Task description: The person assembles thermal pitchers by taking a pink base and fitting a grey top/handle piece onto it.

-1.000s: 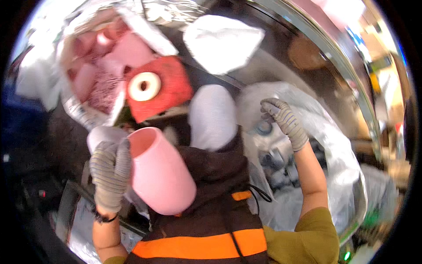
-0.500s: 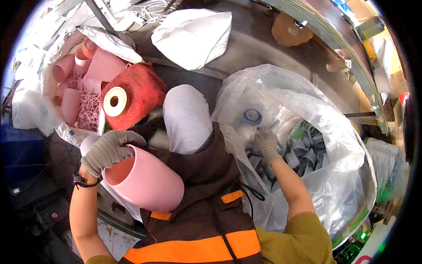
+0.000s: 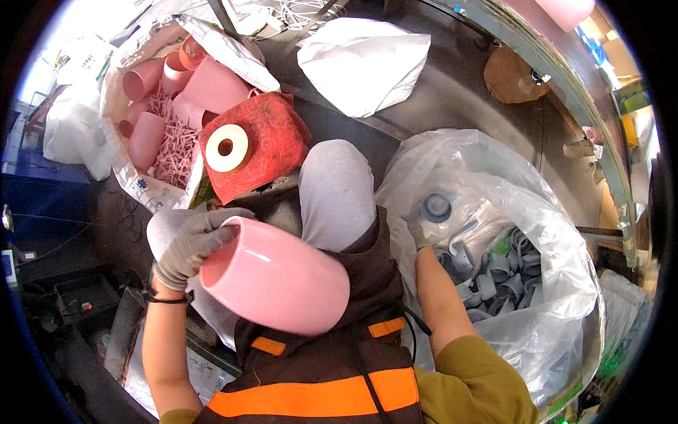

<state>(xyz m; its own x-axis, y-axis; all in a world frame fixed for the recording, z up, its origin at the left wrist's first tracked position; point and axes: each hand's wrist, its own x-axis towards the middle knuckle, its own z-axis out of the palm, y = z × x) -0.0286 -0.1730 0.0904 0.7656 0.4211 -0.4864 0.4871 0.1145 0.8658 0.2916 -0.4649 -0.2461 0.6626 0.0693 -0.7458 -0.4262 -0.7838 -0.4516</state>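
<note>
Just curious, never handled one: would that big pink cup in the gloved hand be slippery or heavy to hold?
The pink cup looks glossy, so it may be slippery; the left hand wears a knit glove and hooks its fingers over the rim. One hand carries it alone, so it is probably light for its size. Its rounded wall suggests it would roll if laid down.

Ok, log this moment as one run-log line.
left hand: holds pink cup by rim | right hand: inside clear bag of grey parts

The single head camera looked steeply down, close above the person's lap, with strongly bent fisheye edges.
</note>
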